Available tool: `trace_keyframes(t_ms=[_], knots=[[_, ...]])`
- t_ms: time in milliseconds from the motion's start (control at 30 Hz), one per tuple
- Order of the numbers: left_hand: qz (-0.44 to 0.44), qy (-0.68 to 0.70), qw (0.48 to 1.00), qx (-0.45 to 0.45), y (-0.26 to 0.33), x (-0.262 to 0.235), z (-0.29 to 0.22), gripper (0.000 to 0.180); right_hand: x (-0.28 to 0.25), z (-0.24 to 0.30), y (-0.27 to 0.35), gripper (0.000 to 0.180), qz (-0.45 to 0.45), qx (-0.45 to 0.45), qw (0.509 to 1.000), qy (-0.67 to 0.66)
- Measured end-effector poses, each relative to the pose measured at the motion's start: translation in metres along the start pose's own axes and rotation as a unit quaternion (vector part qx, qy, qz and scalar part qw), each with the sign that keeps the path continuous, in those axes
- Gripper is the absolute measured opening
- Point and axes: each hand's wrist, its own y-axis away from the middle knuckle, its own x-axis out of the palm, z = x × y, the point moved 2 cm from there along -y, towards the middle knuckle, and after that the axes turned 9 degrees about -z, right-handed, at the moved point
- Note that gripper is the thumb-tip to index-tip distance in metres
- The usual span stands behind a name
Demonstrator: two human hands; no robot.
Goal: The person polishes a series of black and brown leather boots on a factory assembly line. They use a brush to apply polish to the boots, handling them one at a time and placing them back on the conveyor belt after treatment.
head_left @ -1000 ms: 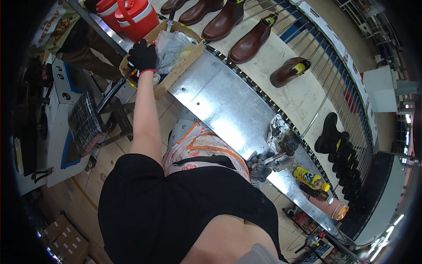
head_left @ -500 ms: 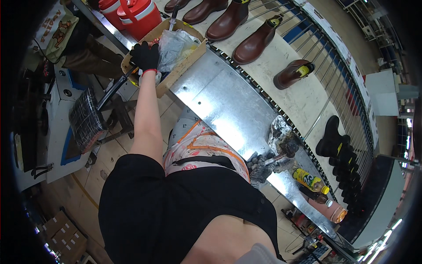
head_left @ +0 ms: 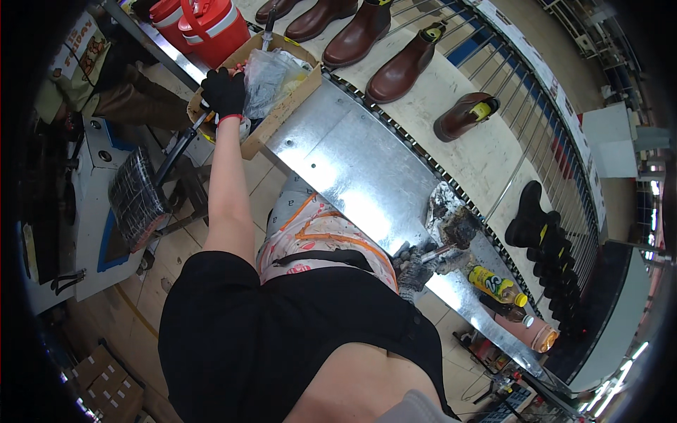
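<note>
My left hand point(head_left: 224, 93), in a black glove with a red cuff, reaches into a cardboard box point(head_left: 288, 113) at the upper left. Its fingers are bent down and closed, and what they hold, if anything, is hidden. Beside it in the box lie a crumpled clear plastic bag point(head_left: 266, 81) and a dark-handled tool point(head_left: 269, 32). My right hand point(head_left: 411, 266), in a dirty grey glove, is closed round the handle of a brush point(head_left: 438, 254). The brush's dark, clotted head rests by a stained foil-like sheet point(head_left: 442, 204) on the metal bench point(head_left: 338, 162).
Brown boots point(head_left: 402, 67) stand on the pale conveyor point(head_left: 423, 120) beyond the bench, with black boots point(head_left: 529, 218) to the right. Red jugs point(head_left: 211, 32) stand upper left. Bottles point(head_left: 497, 285) lie lower right. A person point(head_left: 134, 99) and a padded seat point(head_left: 139, 199) are at left.
The view has shifted slightly, so the bench and box sit a little further left. My left hand stays at the box, and my right hand keeps its grip on the brush.
</note>
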Motion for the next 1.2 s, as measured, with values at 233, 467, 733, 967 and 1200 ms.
trace_keyframes(t_ms=[233,467,733,967,1200], knots=[[-0.074,0.072,0.995,-0.001,-0.012,0.004,0.001,0.022,-0.001,-0.003,-0.002,0.034,-0.026,-0.01,1.0,0.015],[-0.053,0.117,0.992,0.0,-0.004,0.022,-0.009,0.041,0.003,-0.003,-0.001,0.032,-0.034,-0.016,0.999,0.013],[-0.043,0.012,0.996,0.078,-0.005,0.026,-0.01,0.05,0.01,0.005,0.007,0.039,-0.033,-0.003,0.999,0.007],[0.049,-0.081,0.989,0.113,-0.015,0.022,-0.038,0.035,0.012,0.008,0.009,0.04,-0.049,-0.011,0.998,0.03],[0.042,-0.076,0.99,0.111,-0.011,0.021,-0.038,0.028,0.011,0.004,0.007,0.04,-0.049,-0.001,0.999,0.009]])
